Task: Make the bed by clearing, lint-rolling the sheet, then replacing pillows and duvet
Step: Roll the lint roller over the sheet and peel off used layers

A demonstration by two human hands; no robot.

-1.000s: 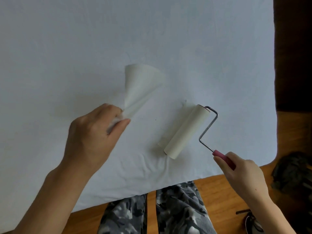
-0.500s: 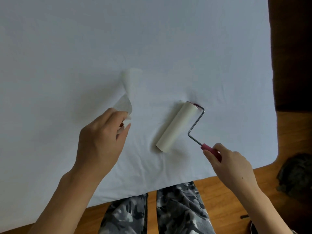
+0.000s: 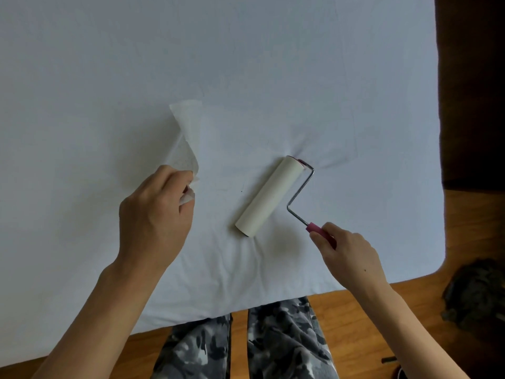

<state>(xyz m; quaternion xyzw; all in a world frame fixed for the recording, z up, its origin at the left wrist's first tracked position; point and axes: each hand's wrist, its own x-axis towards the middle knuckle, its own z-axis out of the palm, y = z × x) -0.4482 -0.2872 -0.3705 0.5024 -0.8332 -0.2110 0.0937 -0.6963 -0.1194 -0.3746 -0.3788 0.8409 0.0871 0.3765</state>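
Your left hand (image 3: 155, 214) is pinching a peeled adhesive sheet (image 3: 185, 138) between curled fingers, the sheet standing up over the white bed sheet (image 3: 246, 64), which is covering nearly the whole view and wrinkling near the front edge. Right of it, the lint roller (image 3: 269, 196) is lying diagonally on the bed sheet while your right hand (image 3: 347, 255) is gripping its pink handle (image 3: 318, 229). A wooden floor (image 3: 355, 310) is showing along the bed's near and right edges, with a dark bundle (image 3: 478, 291) lying on it at far right.

No readable text anywhere.
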